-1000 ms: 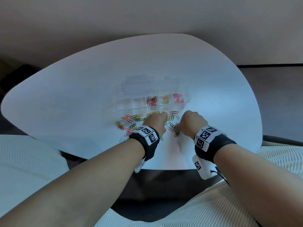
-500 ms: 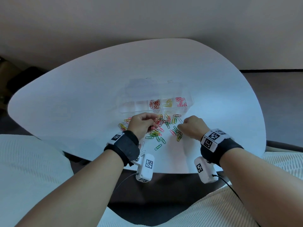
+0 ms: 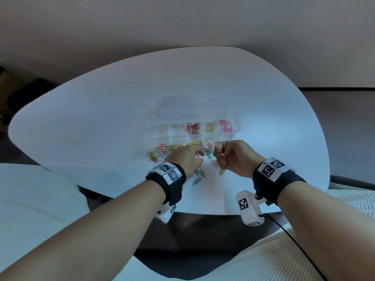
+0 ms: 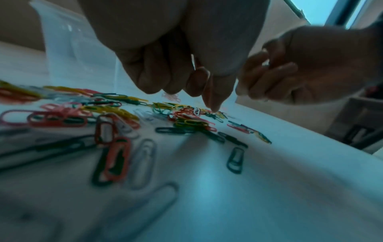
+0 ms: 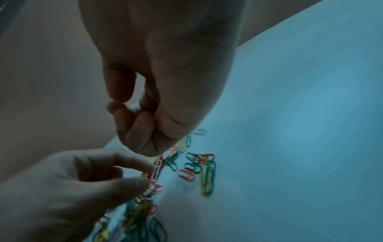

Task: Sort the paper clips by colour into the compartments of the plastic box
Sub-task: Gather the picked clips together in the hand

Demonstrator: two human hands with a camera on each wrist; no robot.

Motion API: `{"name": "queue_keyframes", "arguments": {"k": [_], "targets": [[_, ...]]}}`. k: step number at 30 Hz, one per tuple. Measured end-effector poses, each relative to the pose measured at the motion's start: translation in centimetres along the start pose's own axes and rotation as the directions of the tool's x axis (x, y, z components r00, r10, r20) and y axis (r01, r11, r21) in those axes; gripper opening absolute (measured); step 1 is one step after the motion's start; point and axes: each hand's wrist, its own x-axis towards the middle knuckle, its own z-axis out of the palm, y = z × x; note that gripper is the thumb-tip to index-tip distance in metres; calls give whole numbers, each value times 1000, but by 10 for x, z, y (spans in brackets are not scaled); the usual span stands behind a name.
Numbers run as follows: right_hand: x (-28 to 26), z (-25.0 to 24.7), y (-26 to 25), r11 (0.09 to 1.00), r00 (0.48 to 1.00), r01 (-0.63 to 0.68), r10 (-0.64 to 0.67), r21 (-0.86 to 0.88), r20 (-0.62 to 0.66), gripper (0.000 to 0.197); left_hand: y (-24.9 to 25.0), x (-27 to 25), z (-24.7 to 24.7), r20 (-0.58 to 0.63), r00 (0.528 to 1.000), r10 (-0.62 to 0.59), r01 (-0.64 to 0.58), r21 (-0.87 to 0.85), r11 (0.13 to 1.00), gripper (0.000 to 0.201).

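Note:
A clear plastic box lies open on the white table. Three of its compartments hold red clips, yellow clips and pink clips. A mixed pile of loose clips spreads just in front of the box. My left hand reaches down into the pile with curled fingers, and its index finger and thumb pinch a white clip. My right hand hovers just right of it, slightly above the table. Its curled fingers hold a small pale clip.
A few green clips lie apart from the pile, toward me. The table's rounded near edge runs close behind my wrists. The box lid lies flat beyond the compartments. Bare tabletop stretches to the left and right.
My left hand swung left over the pile, then came back toward the middle and closed on a white clip. My right hand lifted off the table and turned inward.

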Motion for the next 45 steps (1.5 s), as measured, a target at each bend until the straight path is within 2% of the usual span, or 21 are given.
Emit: {"name": "queue_keyframes", "arguments": {"k": [2,3,4,5,6,7,8,9,14,17,23,27,30,37,45], "targets": [[1,4,-5,1000,1000,17,-17,-6,11,11,0,5,-3,18,999,41,-43,134,990,19],[2,6,-6,990,999,38,-41,-137,-16,9,0,7,-4,33,998,59,-64,182,981,19],[3,8,-6,925,995,51,-80,-376,-62,10,1,8,-5,42,996,74,-81,212,974,18],[5,8,-4,760,984,33,-140,-649,-114,11,2,9,-5,48,996,79,-88,238,967,17],[8,8,0,537,965,-6,-217,-844,-145,9,3,10,-6,47,996,82,-91,258,962,16],[9,8,4,359,949,-63,-267,-931,-167,7,5,10,-6,47,996,81,-91,270,958,15],[10,8,8,266,939,-112,-286,-957,-190,6,6,11,-7,48,996,81,-92,277,957,14],[11,7,11,230,933,-142,-293,-963,-208,7,8,11,-7,53,996,74,-86,280,956,14],[11,5,15,153,913,-193,-335,-969,-234,17,11,12,-7,78,997,17,-34,226,973,6],[12,8,18,119,909,-202,-346,-972,-232,20,8,11,-8,83,997,10,-25,184,983,9],[15,11,22,18,910,-180,-377,-984,-173,23,4,4,-13,43,998,-53,56,-79,995,8],[14,9,22,54,893,-87,-439,-995,-102,21,2,-1,-13,-8,995,-101,95,-274,957,6],[12,12,22,18,903,-66,-425,-998,-67,20,0,-2,-13,-58,989,-134,103,-372,922,7],[16,13,24,121,914,-135,-367,-983,-171,17,-2,-3,-9,-9,992,-122,95,-567,818,8],[16,12,25,112,926,-187,-310,-976,-213,25,5,-10,-4,10,993,-121,105,-569,816,17]]}}
